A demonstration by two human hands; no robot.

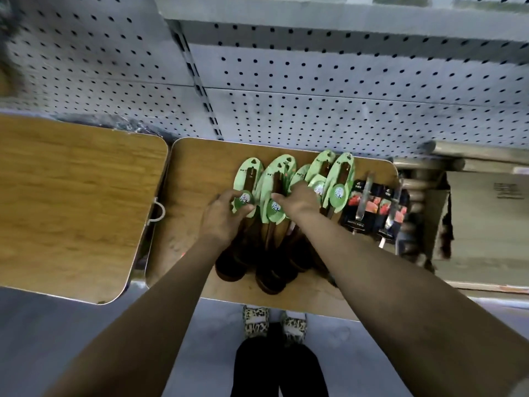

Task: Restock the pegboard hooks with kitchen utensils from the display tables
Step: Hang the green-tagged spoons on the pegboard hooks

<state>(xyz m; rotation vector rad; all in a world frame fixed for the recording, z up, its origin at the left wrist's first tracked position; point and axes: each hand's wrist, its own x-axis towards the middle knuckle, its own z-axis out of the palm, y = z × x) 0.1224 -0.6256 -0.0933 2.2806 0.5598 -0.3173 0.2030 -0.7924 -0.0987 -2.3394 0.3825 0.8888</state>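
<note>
Both of my hands are down on the pile of wooden ladles (266,224) lying on the right-hand worktop (194,167), right below the pegboard (315,81). My left hand (223,219) pinches the green card of the leftmost ladle (246,184), thumb on its round label. My right hand (297,200) curls over the cards in the middle of the pile; I cannot tell which one it actually grips. The hands sit close together, just beside each other, not touching. Key relation: the ladles lie with their long axis pointing away from me, hang-hole ends toward the pegboard, dark bowls toward my body, fanned slightly. So a lift goes forward and up, hole end leading. No hooks show on the bare board in this view. The left hand has the cleaner single grip, so I judge it goes first. Black-carded metal utensils (375,207) lie just right of the pile, nearer my right hand, untouched. The second worktop (71,202) sits to the left.
</note>
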